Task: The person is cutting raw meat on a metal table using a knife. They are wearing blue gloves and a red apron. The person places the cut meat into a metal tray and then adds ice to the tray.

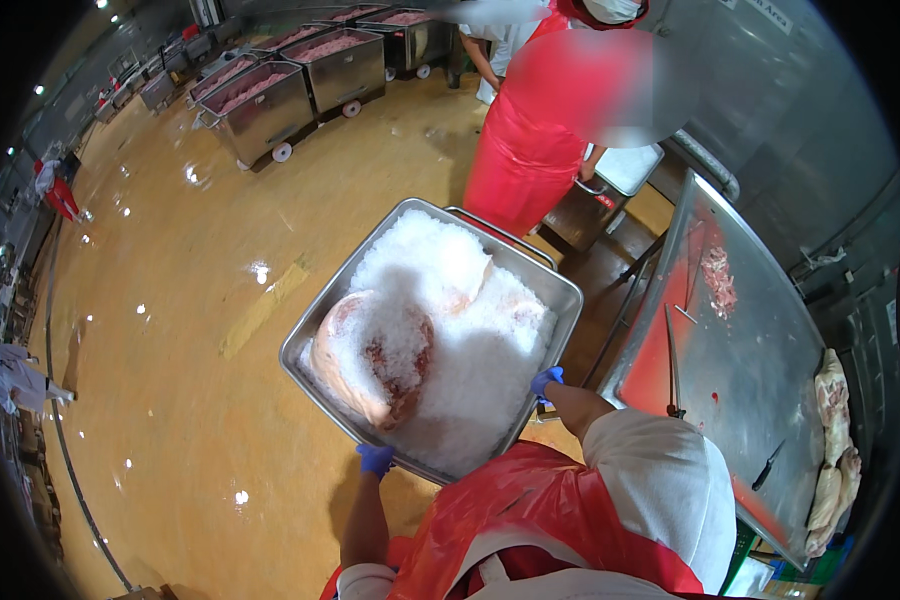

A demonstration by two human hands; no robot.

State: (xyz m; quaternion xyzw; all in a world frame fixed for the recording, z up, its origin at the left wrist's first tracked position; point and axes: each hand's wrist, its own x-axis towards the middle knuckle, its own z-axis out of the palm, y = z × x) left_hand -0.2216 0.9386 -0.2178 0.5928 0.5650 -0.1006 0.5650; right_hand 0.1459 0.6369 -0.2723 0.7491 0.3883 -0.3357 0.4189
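In front of me is a deep square metal tub [308, 335], filled with crushed ice [475, 395]. A large pale, fat-covered cut of meat [345, 365] lies at its left, its red cut side partly covered by ice. More pale meat [465, 300] shows through the ice farther back. My left hand [375, 460], in a blue glove, is closed at the tub's near rim. My right hand [547, 382], also blue-gloved, is closed at the tub's right side; the tub's edge and handle partly hide the fingers of both.
A person in a red apron [530, 150] stands just beyond the tub. On the right, a metal table [760, 380] holds a sharpening steel [672, 365], a knife [768, 466], meat scraps [718, 280] and pale meat pieces [832, 460]. Meat-filled wheeled carts [270, 125] stand far left on a wet yellow floor [170, 330].
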